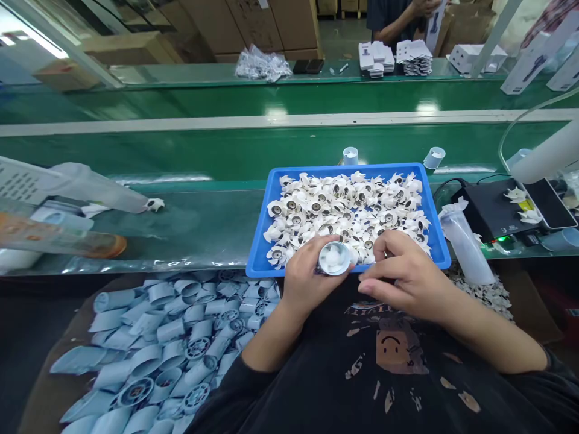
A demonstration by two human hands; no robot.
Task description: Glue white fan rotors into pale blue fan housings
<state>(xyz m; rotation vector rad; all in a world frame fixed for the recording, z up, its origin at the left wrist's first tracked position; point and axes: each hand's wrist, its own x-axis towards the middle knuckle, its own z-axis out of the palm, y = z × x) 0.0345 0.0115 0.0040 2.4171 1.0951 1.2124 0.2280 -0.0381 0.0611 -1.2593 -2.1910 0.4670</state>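
My left hand (307, 274) is wrapped round a light-blue plastic cylinder housing (335, 258), its round opening turned up toward me. Inside the opening sits a white part that looks like a fan impeller (333, 255). Just right of it, my right hand (398, 272) hovers over the tray's front edge, fingers bent and apart, with nothing visible in them. Beneath and beyond both hands is a blue tray (259, 232) full of small white fan impellers (316, 208) with dark round hubs.
Many light-blue housings (158, 337) fill a box at lower left. Two housings (350, 156) stand behind the tray on the green conveyor (203, 147). A black device (486, 211) and a clear bottle (468, 247) are at right. Another person (398, 24) works across the line.
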